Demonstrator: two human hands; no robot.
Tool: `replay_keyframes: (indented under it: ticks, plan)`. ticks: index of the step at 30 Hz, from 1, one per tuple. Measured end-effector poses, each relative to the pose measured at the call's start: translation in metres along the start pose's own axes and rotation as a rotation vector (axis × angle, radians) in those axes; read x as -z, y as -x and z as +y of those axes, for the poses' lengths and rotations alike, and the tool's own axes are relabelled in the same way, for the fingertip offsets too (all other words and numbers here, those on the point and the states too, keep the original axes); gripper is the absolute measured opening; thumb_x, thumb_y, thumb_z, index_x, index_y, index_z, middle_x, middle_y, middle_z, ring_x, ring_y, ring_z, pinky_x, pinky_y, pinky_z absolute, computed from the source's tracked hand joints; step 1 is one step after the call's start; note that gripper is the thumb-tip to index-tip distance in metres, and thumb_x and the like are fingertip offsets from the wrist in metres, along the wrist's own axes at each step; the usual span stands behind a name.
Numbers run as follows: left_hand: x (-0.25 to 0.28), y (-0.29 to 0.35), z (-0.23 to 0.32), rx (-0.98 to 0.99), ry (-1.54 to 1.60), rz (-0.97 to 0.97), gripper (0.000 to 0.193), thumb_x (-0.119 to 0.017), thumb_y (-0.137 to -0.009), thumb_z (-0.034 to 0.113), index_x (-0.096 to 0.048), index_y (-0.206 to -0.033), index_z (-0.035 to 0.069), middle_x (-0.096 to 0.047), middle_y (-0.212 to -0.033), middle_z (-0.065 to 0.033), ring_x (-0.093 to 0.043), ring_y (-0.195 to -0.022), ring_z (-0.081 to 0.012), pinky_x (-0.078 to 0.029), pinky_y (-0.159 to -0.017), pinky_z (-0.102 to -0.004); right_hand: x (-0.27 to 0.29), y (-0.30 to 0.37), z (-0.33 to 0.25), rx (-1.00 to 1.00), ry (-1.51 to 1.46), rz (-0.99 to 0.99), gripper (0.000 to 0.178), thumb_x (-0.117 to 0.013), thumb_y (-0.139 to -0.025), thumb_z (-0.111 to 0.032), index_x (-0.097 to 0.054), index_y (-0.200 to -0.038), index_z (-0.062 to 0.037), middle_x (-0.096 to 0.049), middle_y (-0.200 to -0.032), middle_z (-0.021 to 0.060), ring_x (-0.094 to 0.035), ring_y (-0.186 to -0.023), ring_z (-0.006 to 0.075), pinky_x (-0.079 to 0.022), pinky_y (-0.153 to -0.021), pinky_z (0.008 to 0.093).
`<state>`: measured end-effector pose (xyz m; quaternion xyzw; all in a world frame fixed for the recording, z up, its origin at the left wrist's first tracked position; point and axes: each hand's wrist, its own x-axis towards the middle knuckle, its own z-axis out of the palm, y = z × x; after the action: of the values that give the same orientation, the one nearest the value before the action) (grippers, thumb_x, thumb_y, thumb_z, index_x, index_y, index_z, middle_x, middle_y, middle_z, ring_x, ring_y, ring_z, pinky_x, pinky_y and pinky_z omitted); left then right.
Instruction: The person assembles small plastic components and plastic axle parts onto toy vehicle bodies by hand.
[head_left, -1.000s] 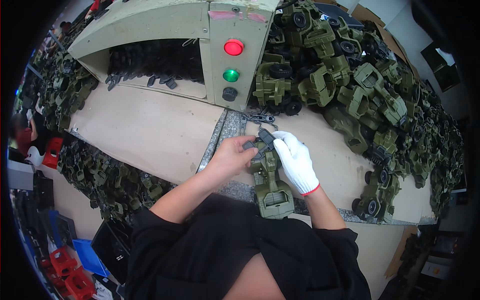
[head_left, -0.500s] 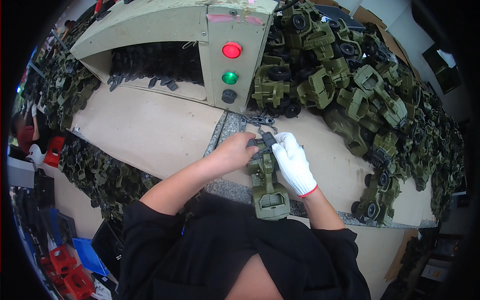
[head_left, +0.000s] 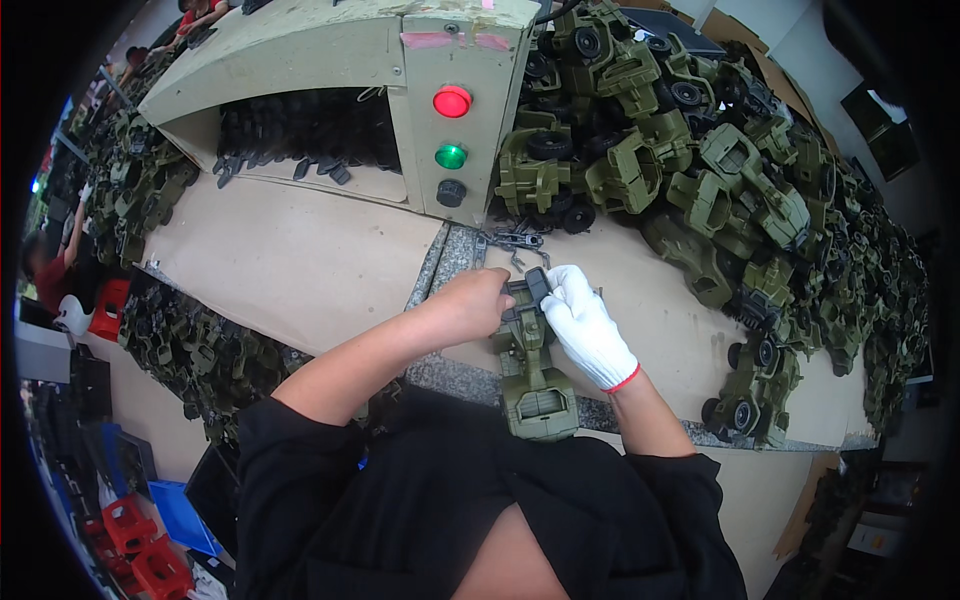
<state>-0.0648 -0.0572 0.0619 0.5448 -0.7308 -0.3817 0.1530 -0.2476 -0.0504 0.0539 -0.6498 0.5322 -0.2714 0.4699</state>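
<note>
An olive-green toy truck body [head_left: 540,395] lies lengthwise on the bench edge in front of me, its open cab end toward my body. At its far end my right hand [head_left: 590,330], in a white knitted glove with a red cuff, pinches a small dark grey rectangular plastic part [head_left: 537,284]. My left hand [head_left: 470,310] is bare, with its fingers curled against the left side of the same end. Whatever those fingers hold is hidden. Just beyond both hands lie several small dark linked plastic parts [head_left: 515,240].
A pale green machine housing [head_left: 465,60] with a red and a green button stands behind; dark parts fill its opening. Olive toy vehicles [head_left: 740,190] are heaped at the right, and one wheeled toy vehicle [head_left: 745,395] sits nearer. More green parts [head_left: 220,350] lie at the left.
The dark grey part has tilted more upright in my right fingers. My left fingers have curled in closer, and the toy truck body stays about where it was.
</note>
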Motion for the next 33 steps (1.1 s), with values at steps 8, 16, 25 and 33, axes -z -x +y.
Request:
replay_keyframes:
  ticks: [8, 16, 25, 33]
  plan:
    - [0.0, 0.018, 0.014, -0.05, 0.019, 0.05, 0.07, -0.056, -0.083, 0.037, -0.037, -0.12, -0.018, -0.059, -0.085, -0.0278, -0.06, -0.086, -0.0374, -0.047, -0.079, -0.0417, 0.008, 0.004, -0.002, -0.029, 0.064, -0.029, 0.024, -0.05, -0.087, -0.025, -0.053, -0.089, -0.0018, -0.057, -0.073, 0.0166, -0.054, -0.066, 0.03, -0.044, -0.065, 0.0375]
    - [-0.014, 0.021, 0.045, 0.15, -0.48, -0.069, 0.107, -0.059, -0.066, 0.058, -0.023, -0.127, -0.022, -0.061, -0.08, -0.0205, -0.064, -0.071, -0.0302, -0.053, -0.063, -0.0336, 0.013, -0.003, 0.0, -0.009, 0.198, -0.07, 0.028, -0.049, -0.086, -0.029, -0.057, -0.083, -0.0014, -0.058, -0.075, 0.0192, -0.054, -0.069, 0.0358, -0.044, -0.065, 0.0391]
    - [-0.001, 0.008, 0.029, -0.051, -0.373, 0.021, 0.094, -0.071, -0.063, 0.03, -0.022, -0.135, -0.005, -0.051, -0.107, -0.0282, -0.056, -0.094, -0.0383, -0.048, -0.082, -0.0382, 0.09, -0.019, 0.012, -0.116, 0.446, 0.204, 0.032, -0.058, -0.084, -0.033, -0.058, -0.087, -0.001, -0.052, -0.061, 0.0043, -0.047, -0.049, 0.0097, -0.043, -0.048, 0.0261]
    - [0.018, 0.019, 0.004, -0.414, -0.409, 0.011, 0.086, -0.073, -0.061, 0.016, -0.032, -0.136, 0.012, -0.036, -0.134, -0.0182, -0.041, -0.116, -0.0362, -0.037, -0.097, -0.0383, 0.056, 0.013, 0.009, 0.005, 1.01, 0.064, 0.043, -0.067, -0.072, -0.035, -0.053, -0.103, -0.0082, -0.059, -0.092, 0.0145, -0.059, -0.085, 0.0333, -0.047, -0.073, 0.0403]
